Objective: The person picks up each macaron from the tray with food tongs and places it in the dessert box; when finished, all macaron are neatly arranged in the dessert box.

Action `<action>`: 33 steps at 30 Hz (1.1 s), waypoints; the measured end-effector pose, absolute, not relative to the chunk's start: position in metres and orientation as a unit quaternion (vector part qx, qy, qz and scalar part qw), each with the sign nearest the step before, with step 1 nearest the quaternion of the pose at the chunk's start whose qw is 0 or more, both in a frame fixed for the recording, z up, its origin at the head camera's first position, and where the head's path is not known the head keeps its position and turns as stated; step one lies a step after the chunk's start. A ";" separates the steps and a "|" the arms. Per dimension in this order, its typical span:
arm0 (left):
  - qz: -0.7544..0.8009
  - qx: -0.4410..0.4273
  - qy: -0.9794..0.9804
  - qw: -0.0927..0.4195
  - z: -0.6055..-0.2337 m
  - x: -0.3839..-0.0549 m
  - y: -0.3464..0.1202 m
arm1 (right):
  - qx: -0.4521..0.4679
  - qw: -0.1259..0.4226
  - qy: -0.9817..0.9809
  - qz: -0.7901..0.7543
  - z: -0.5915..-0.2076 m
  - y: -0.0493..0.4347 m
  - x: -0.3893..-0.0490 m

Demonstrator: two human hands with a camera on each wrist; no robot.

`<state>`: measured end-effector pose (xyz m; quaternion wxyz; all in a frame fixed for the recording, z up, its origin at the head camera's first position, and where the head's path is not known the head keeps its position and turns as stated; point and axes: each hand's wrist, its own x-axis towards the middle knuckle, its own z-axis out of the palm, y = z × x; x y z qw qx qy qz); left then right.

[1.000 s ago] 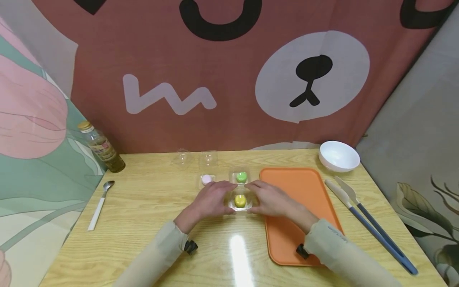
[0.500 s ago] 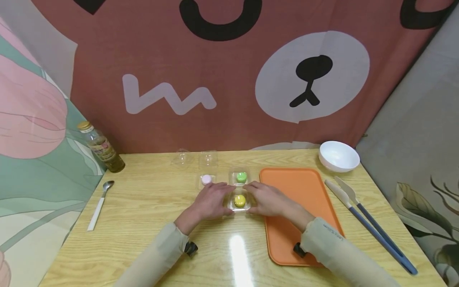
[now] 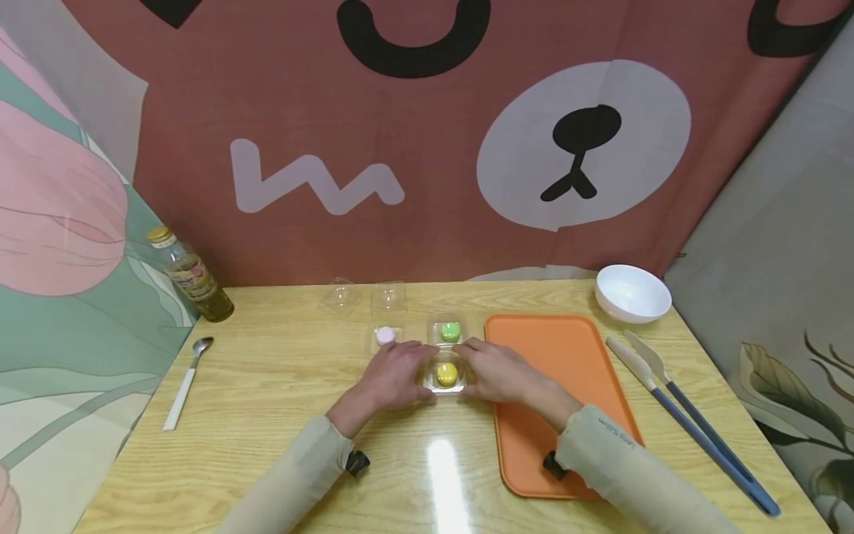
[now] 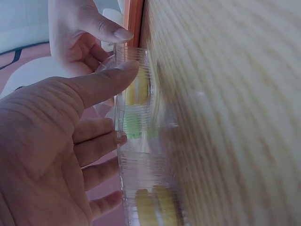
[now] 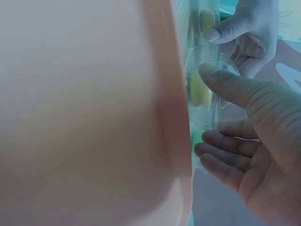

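Observation:
A yellow macaron (image 3: 447, 374) sits in a clear plastic box (image 3: 445, 389) with a domed lid. My left hand (image 3: 400, 373) holds the box's left side, its thumb near the front edge and fingers toward the back. On the opposite side my right hand (image 3: 503, 373) holds it likewise. Behind the box stand a green macaron (image 3: 451, 331) and a pink macaron (image 3: 385, 336), each in a clear base. Close to the left hand, a second yellow macaron (image 4: 157, 207) shows in the left wrist view; that hand hides it in the head view.
An orange tray (image 3: 554, 452) lies to the right, under the right forearm. Beyond it are tongs (image 3: 707, 437) and a white bowl (image 3: 632, 294). Two clear lids (image 3: 389, 298) lie at the back. A spoon (image 3: 188, 386) and a glass bottle (image 3: 193, 278) stand off to the left.
Both hands stay around the box with almost no movement. The right forearm has shifted slightly left, and the right fingers have edged a little at the box's side.

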<state>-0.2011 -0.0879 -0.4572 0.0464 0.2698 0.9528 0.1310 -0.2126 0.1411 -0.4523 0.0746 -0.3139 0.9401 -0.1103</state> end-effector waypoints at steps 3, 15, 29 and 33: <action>0.132 0.267 0.953 0.051 -0.457 -0.201 -0.088 | -0.308 0.083 0.942 -0.108 -0.452 0.140 -0.213; 0.132 0.255 0.955 0.073 -0.454 -0.203 -0.085 | -0.304 0.094 0.942 -0.105 -0.449 0.138 -0.213; 0.125 0.260 0.954 0.087 -0.452 -0.205 -0.084 | -0.292 0.113 0.943 -0.116 -0.448 0.138 -0.214; 0.129 0.259 0.953 0.087 -0.453 -0.205 -0.085 | -0.298 0.109 0.942 -0.111 -0.448 0.137 -0.214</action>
